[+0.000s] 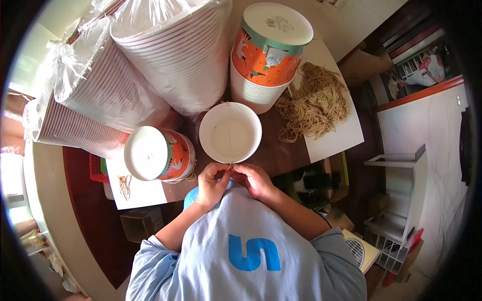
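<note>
Some string [231, 166] hidden in my grip | left hand [213, 183], right hand [256, 181] pinched closed on it | bucket [212, 134] just ahead

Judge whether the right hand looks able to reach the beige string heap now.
Probably yes, perhaps with a stretch: the right hand is near the open white bucket, and the string heap lies uncovered farther right, with nothing visible standing between.

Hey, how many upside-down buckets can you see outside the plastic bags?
2: the left bucket, left of the open bucket, and the right bucket, near the string pile. More may be hidden, nested underneath.
</note>
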### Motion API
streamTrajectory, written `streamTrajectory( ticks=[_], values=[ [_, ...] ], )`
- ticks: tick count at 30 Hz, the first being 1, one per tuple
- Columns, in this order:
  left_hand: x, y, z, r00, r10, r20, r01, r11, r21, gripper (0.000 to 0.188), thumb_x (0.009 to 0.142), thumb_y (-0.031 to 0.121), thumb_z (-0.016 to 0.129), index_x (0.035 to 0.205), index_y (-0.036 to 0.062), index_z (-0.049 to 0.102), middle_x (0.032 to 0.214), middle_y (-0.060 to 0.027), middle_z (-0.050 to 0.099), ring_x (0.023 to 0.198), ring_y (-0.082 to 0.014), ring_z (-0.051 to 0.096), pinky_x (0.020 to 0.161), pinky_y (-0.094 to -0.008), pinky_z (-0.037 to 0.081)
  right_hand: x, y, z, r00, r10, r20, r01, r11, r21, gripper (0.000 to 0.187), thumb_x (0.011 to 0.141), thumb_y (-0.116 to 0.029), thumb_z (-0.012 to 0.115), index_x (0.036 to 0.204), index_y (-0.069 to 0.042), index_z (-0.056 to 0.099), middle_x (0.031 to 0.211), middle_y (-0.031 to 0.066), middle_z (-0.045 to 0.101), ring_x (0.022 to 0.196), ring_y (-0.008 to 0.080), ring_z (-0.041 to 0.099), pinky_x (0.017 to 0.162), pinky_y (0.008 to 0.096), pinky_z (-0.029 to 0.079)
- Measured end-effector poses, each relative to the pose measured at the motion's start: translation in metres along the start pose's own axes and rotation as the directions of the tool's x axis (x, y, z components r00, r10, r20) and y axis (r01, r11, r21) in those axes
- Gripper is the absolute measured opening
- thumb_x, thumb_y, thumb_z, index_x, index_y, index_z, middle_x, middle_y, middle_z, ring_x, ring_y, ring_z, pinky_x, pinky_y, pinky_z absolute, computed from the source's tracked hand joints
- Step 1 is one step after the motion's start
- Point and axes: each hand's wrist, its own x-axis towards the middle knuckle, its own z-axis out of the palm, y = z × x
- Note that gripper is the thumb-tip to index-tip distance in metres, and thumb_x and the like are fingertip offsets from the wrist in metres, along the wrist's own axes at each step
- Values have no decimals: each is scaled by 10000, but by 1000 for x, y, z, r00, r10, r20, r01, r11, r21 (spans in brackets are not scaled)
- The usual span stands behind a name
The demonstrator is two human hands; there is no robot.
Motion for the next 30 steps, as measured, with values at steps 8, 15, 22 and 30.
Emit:
streamTrajectory(
  ticks=[8, 15, 22, 30],
  values=[
    [1, 8, 1, 972, 232, 29, -232, 943, 240, 145, 788, -54, 636, 929, -19, 628, 925, -102, 615, 805, -174, 654, 705, -284, 561, -5, -2, 5, 998, -33, 46, 32, 999, 19, 227, 891, -214, 579, 1027, -45, 643, 996, 46, 652, 883, 126, 583, 826, 277, 435],
    [1, 13, 0, 954, 296, 41, -292, 895, 336, 125, 782, -47, 645, 898, -5, 657, 894, -119, 627, 777, -189, 652, 670, -281, 563, -4, 1, 2, 999, -43, -34, 41, 997, -58, 197, 900, -187, 563, 998, -35, 642, 952, 55, 651, 828, 138, 580, 770, 272, 440],
    [-2, 14, -4, 992, 120, 29, -124, 964, 235, 75, 828, 32, 653, 894, 0, 668, 826, -90, 670, 776, -148, 646, 704, -243, 519, 1, 1, 2, 1000, 9, -25, -8, 998, 67, 158, 892, -154, 566, 988, -49, 636, 936, 46, 645, 791, 142, 573, 739, 274, 445],
    [-1, 11, -7, 985, -163, 58, 171, 969, -180, 139, 893, 68, 600, 935, -53, 655, 867, -87, 686, 794, -121, 637, 745, -242, 508, 4, 5, -3, 978, -208, -37, 197, 960, -199, 189, 944, -158, 516, 1043, -23, 603, 941, 67, 657, 824, 149, 629, 740, 279, 495]
  ],
)
